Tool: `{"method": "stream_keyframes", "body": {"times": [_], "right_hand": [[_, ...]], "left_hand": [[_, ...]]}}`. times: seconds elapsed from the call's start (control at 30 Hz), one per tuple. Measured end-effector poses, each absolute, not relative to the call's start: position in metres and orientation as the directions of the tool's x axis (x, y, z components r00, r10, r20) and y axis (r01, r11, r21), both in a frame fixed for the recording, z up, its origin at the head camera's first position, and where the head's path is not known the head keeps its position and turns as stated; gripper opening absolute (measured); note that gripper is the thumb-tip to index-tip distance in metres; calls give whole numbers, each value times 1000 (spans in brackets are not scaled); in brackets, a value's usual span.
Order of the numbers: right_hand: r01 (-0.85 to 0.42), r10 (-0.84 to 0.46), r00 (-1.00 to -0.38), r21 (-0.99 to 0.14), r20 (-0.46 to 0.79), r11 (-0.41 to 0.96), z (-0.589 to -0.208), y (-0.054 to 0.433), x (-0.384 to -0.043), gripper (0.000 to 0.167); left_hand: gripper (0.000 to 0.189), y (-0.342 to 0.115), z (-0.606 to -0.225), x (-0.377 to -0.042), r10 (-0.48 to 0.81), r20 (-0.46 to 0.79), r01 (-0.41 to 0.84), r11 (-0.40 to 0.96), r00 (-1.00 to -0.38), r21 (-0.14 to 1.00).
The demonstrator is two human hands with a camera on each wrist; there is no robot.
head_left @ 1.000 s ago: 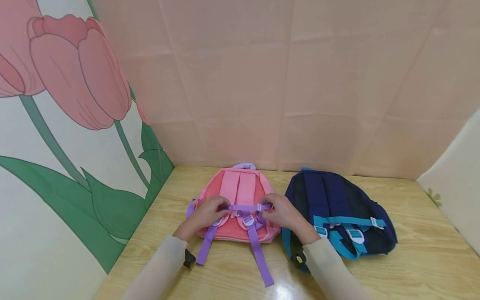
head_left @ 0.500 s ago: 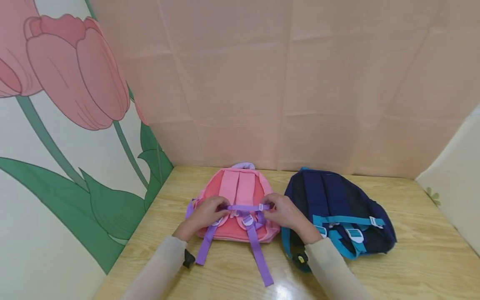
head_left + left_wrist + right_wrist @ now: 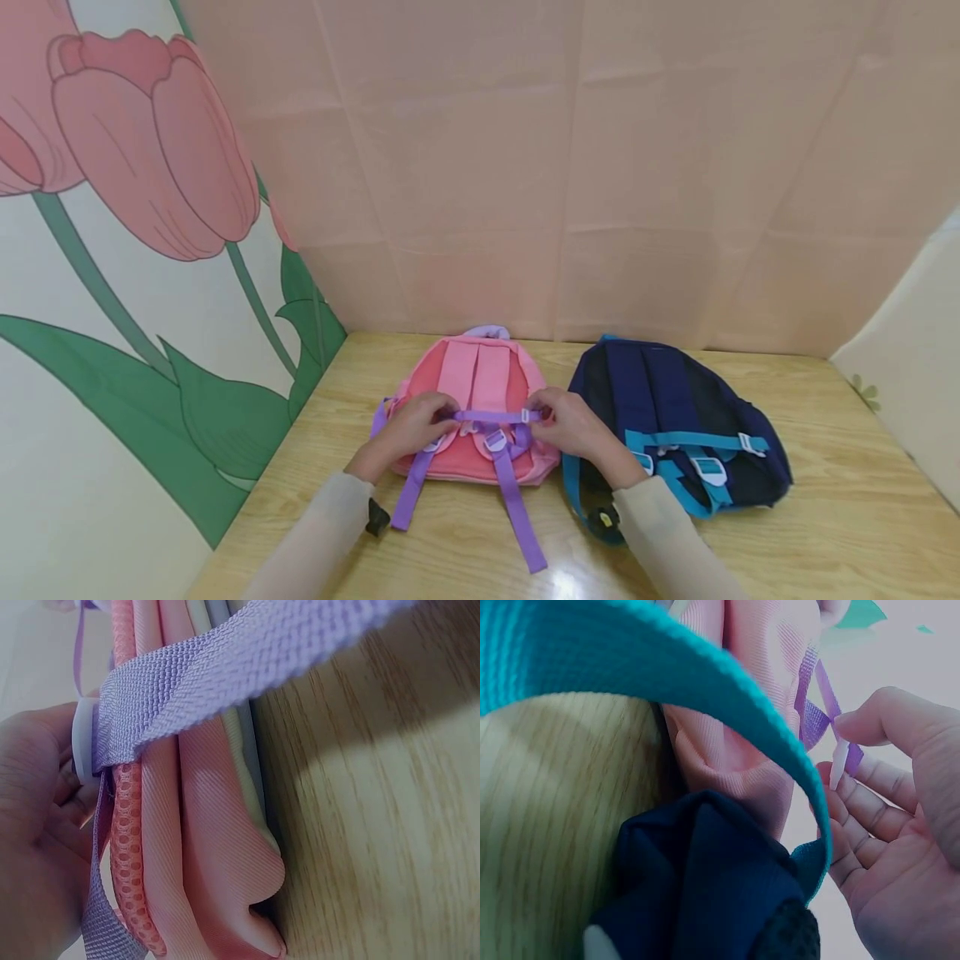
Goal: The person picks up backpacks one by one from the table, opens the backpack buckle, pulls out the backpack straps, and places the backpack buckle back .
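Observation:
A pink backpack [image 3: 459,468] lies with its shoulder straps facing up, and a purple chest strap [image 3: 491,416] runs across it. My left hand [image 3: 414,423] pinches the chest strap's left end in the head view. In the left wrist view, a white buckle [image 3: 85,739] and wide purple webbing [image 3: 161,694] partly hide that hand's fingers. My right hand [image 3: 566,422] pinches the strap's right end at a white slider [image 3: 840,761], thumb on one side and fingers on the other. Two purple strap tails [image 3: 517,512] hang toward me onto the table.
A navy backpack [image 3: 705,400] with teal straps lies close on the right, partly under my right forearm. Its teal strap [image 3: 727,667] loops across the right wrist view. Both bags rest on a wooden table [image 3: 847,492]. A pink backdrop [image 3: 487,167] stands behind, and a tulip-patterned wall [image 3: 157,150] at left.
My right hand and the white slider have shifted slightly to the right along the chest strap. The left hand stays at the strap's left end.

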State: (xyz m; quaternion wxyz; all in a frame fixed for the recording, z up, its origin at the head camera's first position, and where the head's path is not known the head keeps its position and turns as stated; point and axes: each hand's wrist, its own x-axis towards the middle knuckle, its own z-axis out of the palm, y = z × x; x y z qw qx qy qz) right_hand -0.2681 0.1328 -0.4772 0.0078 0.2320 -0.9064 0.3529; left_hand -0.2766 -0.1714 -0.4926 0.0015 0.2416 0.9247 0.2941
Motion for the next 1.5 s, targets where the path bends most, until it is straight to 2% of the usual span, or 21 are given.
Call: {"method": "stream_keyframes", "body": {"times": [0.2,1.17,1.5], "right_hand": [[-439,-412,-889,-624,198,647,-479,135,-268,21],[-377,-394,-910,-660,133,649,-485,132,-271,24],[-453,-420,-882,-636,216,625,-483,144,-265,24]], "left_hand": [[16,-172,-492,-277,456,147,457,706,-878,541],[24,-177,-498,-278,456,129,451,721,-880,526],[25,-178,-497,-273,450,114,438,729,-886,526]]}}
